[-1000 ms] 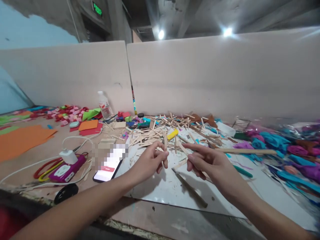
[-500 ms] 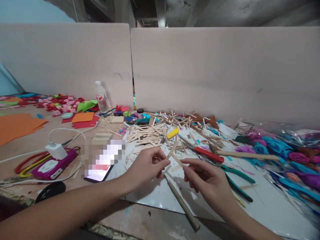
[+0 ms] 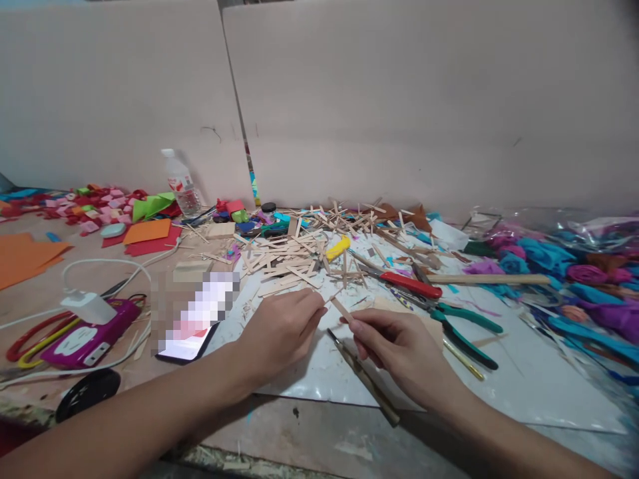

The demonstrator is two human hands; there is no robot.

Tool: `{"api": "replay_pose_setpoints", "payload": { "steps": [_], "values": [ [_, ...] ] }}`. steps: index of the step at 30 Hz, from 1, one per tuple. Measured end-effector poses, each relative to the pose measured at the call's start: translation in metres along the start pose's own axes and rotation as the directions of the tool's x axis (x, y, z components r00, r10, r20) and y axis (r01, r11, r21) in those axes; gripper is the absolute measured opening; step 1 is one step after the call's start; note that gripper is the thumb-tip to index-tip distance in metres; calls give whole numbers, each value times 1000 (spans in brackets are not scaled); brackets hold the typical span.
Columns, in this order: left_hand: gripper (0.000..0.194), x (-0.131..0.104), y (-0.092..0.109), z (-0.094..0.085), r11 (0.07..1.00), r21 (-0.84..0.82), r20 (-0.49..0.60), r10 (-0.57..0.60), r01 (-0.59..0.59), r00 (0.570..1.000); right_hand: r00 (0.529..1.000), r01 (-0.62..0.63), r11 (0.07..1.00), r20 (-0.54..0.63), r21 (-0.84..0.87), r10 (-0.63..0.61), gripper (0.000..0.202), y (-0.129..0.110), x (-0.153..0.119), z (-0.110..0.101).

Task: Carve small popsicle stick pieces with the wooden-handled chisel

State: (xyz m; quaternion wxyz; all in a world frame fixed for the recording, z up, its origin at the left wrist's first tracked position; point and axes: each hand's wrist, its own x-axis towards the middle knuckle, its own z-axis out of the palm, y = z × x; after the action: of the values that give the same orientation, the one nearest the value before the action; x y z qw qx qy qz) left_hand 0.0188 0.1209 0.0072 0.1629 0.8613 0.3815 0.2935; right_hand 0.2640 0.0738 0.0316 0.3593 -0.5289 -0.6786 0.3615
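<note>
Stick (image 3: pixel 342 310), pinched in the right hand (image 3: pixel 399 342) above the white sheet (image 3: pixel 539 382), slants away and leftward, its free end near the left hand (image 3: pixel 282 329), whose grip cannot be told.

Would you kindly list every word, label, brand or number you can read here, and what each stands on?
No text is legible in this picture.
Bottle: red marks on its label, too small and blurred to read.
Phone: screen pixelated, so nothing on it can be read.
</note>
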Motion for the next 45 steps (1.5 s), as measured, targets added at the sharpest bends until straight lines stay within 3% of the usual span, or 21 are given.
{"api": "replay_pose_setpoints", "payload": {
  "steps": [4, 7, 11, 15, 20, 25, 30, 33, 35, 38, 40, 45],
  "values": [
    [25, -5, 6, 5, 992, 78, 28, 96, -98, 995, 998, 42, 998, 50, -48, -39, 46, 4, -4, 3],
    [22, -7, 15, 8, 988, 92, 53, 119, -123, 991, 999, 3, 999, 39, -38, -2, 38, 7, -5, 7],
    [23, -3, 22, 4, 992, 106, 67, 68, -75, 995, 993, -111, 994, 50, 17, 110, 40, 6, -1, 13],
    [25, 3, 21, -6, 990, 130, 175, 31, -54, 984, 977, -187, 980, 111, 64, 179, 38, 0, 0, 15],
    [29, 9, 18, -16, 973, 224, 218, -107, 57, 970, 937, -305, 949, 206, 83, 283, 38, -8, -3, 13],
    [31, 9, 27, -12, 974, 217, 323, -131, 61, 937, 909, -378, 921, 227, 93, 350, 37, -10, 4, 11],
    [36, 17, 21, -19, 973, 136, 250, -216, 187, 944, 890, -418, 902, 250, 111, 382, 39, -7, 4, 14],
    [35, 24, 12, -34, 948, 35, 108, -318, 316, 942, 913, -366, 921, 243, 133, 328, 39, -7, 1, 12],
    [34, 26, 13, -42, 938, -76, 66, -334, 339, 940, 949, -279, 948, 194, 150, 249, 44, -8, 1, 7],
    [45, 22, 27, -44, 915, -269, 83, -289, 300, 954, 993, -113, 979, 42, 167, 108, 60, -9, 3, -5],
    [50, 17, 38, -42, 886, -384, 79, -250, 260, 965, 997, -24, 987, -66, 161, 35, 67, -6, 3, -13],
    [52, 7, 47, -36, 819, -542, 35, -204, 190, 978, 982, 78, 991, -180, 109, -58, 49, 10, -7, -23]
  ]
}}
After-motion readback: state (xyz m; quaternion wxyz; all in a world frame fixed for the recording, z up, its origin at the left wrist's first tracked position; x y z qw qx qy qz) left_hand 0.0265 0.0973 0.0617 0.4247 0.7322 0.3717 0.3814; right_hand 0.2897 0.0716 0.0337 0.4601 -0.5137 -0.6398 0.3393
